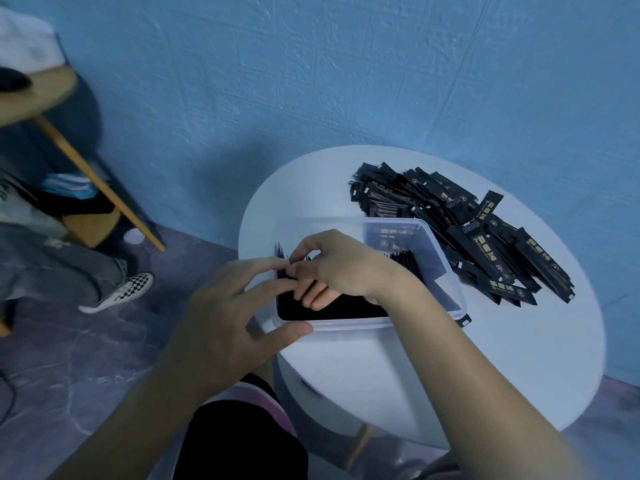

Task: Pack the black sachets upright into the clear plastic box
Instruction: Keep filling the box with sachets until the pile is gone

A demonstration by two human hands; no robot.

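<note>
Box (349, 325), clear plastic, lower centre of frame on round white table (519, 358), sitting near the table's left edge. Inside: black sachets (346, 308) packed upright in a dense row along the near wall, more (405, 259) standing toward the far right corner, one flat against the far wall. Loose pile of sachets (467, 223) right of centre on table, just beside and partly touching the box's right wall, gold print visible on several.

Left hand (221, 320) at box's left near corner, thumb pressed on the near rim, fingers (266, 263) spread and reaching over the left wall toward the sachet tops; not closed on anything. Right hand (339, 268) over the box, fingers curled down into the packed row, thumb and forefinger pinched near sachet tops at the left end; cannot tell whether a sachet is actually gripped.

Left of frame: another person's leg in jeans, checkered shoe (121, 292) on floor, wooden stool (52, 95) at upper left. Blue wall behind.
</note>
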